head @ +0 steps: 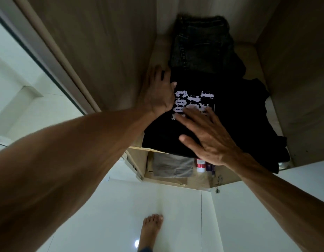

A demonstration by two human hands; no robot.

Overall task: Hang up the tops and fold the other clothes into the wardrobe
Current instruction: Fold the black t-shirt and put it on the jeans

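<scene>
I'm looking down into a wood-lined wardrobe compartment with pale floor (175, 206) tiles below it. A bare foot (151, 231) stands near the bottom of the view. On the shelf (158, 48), a folded pair of dark jeans (203, 46) sits at the back. Touching its front edge is a black printed garment (230, 115) that reaches to the shelf's front lip. The right side of this garment looks bunched and hangs slightly over the edge.

The left hand (157, 90) lies along the garment's left side, with fingers stretched toward the back and the thumb on top of the cloth. As far as I can see it is released rather than clenched, though the fingertips sit in shadow by the jeans. The right hand (206, 137) rests flat on the print with fingers spread, pressing down and grasping nothing.

I judge the step in hand to be seating and squaring this folded piece on the shelf, so it is a placing step and not a hanging one. The next move probably calls for smoothing the cloth and nudging the left edge into line with the jeans. The loose right side also needs tucking in so nothing slides off the lip, and then both hands can lift clear.

On the shelf below lie a grey folded cloth (173, 165) and, just beside it, a small red-and-white item (200, 164) that I can't identify.
</scene>
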